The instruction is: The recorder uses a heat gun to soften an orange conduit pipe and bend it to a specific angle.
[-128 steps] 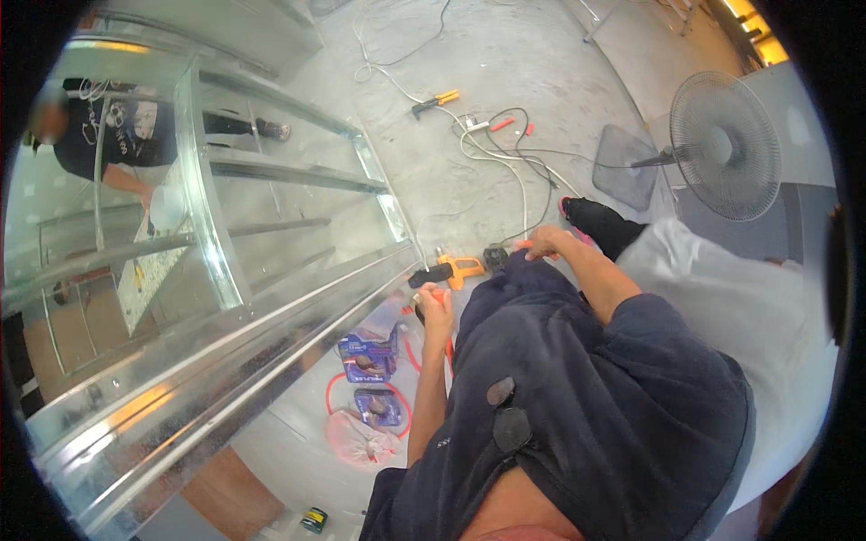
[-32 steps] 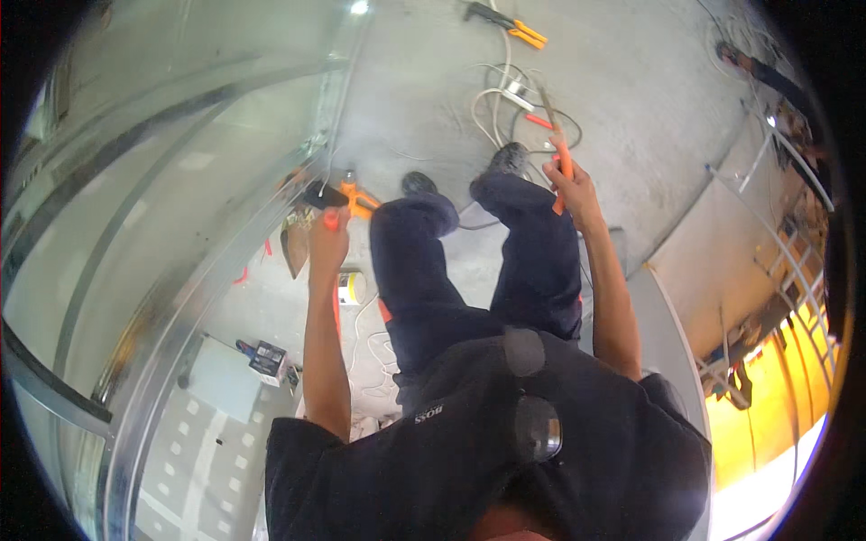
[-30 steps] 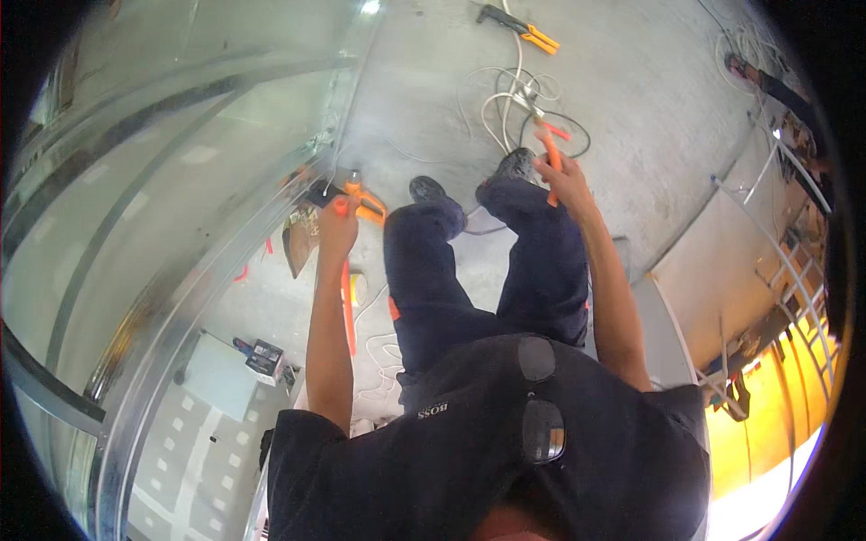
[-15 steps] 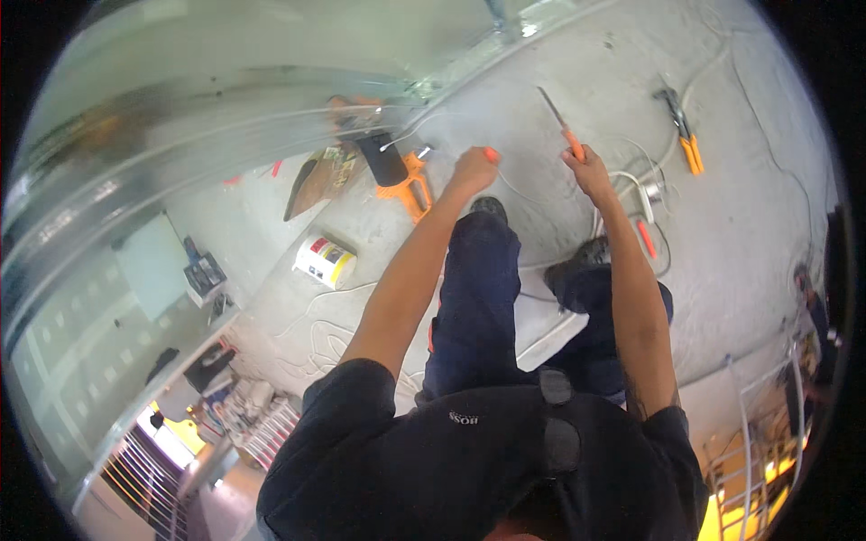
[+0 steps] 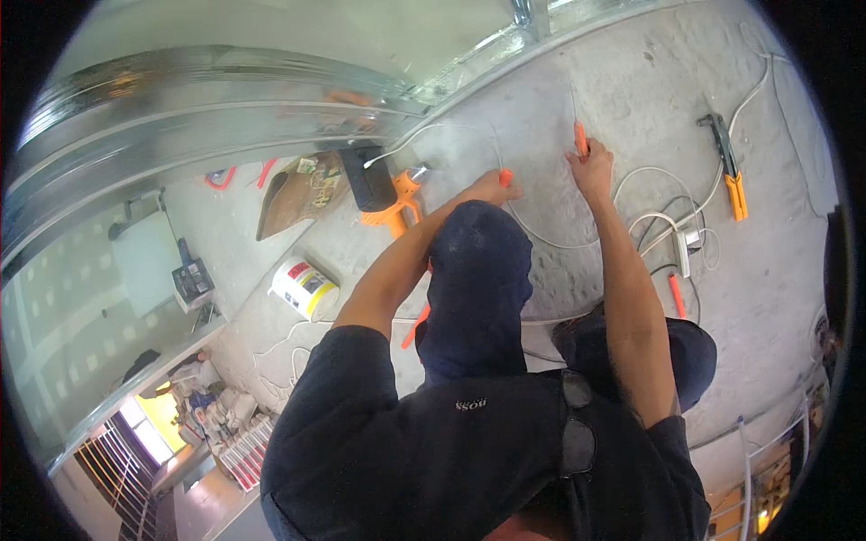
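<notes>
My left hand (image 5: 492,187), partly behind my raised knee, is closed on an orange tool (image 5: 506,177), most of which is hidden. My right hand (image 5: 592,165) grips an orange-handled tool (image 5: 580,139) with a thin shaft pointing up over the concrete floor. Left of my left hand lies an orange-and-black power tool (image 5: 390,215) with a silver tip. A looped white cable (image 5: 550,242) crosses the floor between and below my hands. To the right lie a yellow-handled hand tool (image 5: 735,194), a white power strip (image 5: 683,255) and a red stick-like piece (image 5: 677,296).
Shiny metal framing (image 5: 225,113) runs along the upper left. A crumpled brown bag (image 5: 293,198), a white tub (image 5: 302,287) and a dark boxy item (image 5: 192,281) are on the left. Piled materials (image 5: 216,401) sit at lower left, metal railings (image 5: 747,469) at lower right.
I have gone lower and turned toward the metal framing. My knee has come up beneath my chest, and both hands have moved forward over the floor, still holding the orange tools.
</notes>
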Demonstrator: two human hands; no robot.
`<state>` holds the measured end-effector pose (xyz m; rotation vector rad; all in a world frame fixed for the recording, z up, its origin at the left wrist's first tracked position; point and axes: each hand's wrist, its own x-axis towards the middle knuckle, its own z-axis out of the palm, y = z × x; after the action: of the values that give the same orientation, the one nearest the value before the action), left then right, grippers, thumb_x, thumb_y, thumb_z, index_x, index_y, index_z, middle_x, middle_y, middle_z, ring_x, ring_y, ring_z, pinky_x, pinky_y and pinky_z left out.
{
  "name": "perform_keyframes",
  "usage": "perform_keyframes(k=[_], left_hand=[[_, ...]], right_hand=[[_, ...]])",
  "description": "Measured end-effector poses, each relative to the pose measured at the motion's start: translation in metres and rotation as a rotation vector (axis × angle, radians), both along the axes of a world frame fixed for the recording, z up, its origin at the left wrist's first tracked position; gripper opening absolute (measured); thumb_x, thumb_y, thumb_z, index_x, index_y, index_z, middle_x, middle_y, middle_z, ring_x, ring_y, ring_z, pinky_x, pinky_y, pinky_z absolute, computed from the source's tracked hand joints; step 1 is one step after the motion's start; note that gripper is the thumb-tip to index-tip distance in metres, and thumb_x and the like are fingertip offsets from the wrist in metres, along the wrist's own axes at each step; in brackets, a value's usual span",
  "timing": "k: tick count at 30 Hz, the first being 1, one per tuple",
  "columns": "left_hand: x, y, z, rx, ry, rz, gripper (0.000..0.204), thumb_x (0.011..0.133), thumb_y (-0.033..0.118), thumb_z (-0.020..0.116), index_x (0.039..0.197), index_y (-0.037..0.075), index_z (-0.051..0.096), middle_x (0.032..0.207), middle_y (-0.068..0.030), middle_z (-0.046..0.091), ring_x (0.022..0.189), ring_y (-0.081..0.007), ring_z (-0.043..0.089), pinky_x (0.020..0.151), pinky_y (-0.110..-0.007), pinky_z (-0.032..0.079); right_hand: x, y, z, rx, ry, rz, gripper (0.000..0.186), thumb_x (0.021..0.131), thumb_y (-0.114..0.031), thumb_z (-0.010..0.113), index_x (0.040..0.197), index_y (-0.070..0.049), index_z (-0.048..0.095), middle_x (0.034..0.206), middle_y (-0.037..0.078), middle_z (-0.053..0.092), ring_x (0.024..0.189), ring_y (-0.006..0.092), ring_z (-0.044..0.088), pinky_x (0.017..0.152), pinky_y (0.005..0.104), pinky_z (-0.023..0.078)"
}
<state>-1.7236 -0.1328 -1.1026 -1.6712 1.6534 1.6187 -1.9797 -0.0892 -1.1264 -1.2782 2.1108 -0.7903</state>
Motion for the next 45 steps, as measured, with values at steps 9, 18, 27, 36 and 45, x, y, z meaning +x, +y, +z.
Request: perform_keyframes(k=[9,18,27,36,45], left_hand=[[0.074,0.106,-0.007,-0.911,0.026,0.322,0.064,0.081,0.027,0.079,0.135,0.003,0.056,0.125,-0.0172,0.061,0.120,-0.0359,0.056,0.102,-0.046,0.044],[0.197,0.204,-0.005,-0.789,-0.290,0.064,0.060,0.083,0.026,0.075,0.136,0.003,0.056,0.126,-0.0168,0.060,0.121,-0.0362,0.054,0.102,-0.047,0.043],[0.247,0.181,-0.019,-0.898,-0.397,-0.098,0.056,0.085,0.024,0.070,0.136,0.004,0.057,0.127,-0.0163,0.060,0.122,-0.0364,0.052,0.101,-0.048,0.042],[0.204,0.168,0.025,-0.944,-0.462,-0.009,0.028,0.091,0.015,0.061,0.118,0.010,0.063,0.115,-0.0127,0.061,0.111,-0.0394,0.053,0.094,-0.054,0.041],[0.225,0.194,0.061,-0.997,-0.244,-0.013,0.017,0.091,0.006,0.064,0.108,0.006,0.062,0.110,-0.0138,0.062,0.107,-0.0388,0.057,0.095,-0.052,0.042]], right_hand=[[-0.057,-0.024,-0.022,-0.211,0.095,0.104,0.042,0.090,-0.039,0.075,0.111,-0.003,0.070,0.106,0.018,0.070,0.104,0.0380,0.064,0.093,0.0469,0.051],[-0.156,-0.120,0.058,0.270,0.537,0.736,0.042,0.089,-0.036,0.071,0.105,0.002,0.070,0.106,0.024,0.073,0.100,0.0427,0.068,0.085,0.0497,0.054],[-0.130,-0.052,0.070,0.511,0.503,1.058,0.042,0.084,-0.039,0.074,0.095,0.001,0.078,0.098,0.023,0.075,0.097,0.0415,0.071,0.086,0.0477,0.057],[-0.149,-0.017,0.039,0.492,0.578,1.241,0.038,0.086,-0.037,0.073,0.094,0.000,0.076,0.098,0.023,0.074,0.095,0.0404,0.070,0.083,0.0479,0.056],[-0.123,-0.022,0.085,0.551,0.434,0.981,0.035,0.087,-0.031,0.073,0.102,0.000,0.071,0.101,0.021,0.074,0.099,0.0386,0.070,0.086,0.0453,0.055]])
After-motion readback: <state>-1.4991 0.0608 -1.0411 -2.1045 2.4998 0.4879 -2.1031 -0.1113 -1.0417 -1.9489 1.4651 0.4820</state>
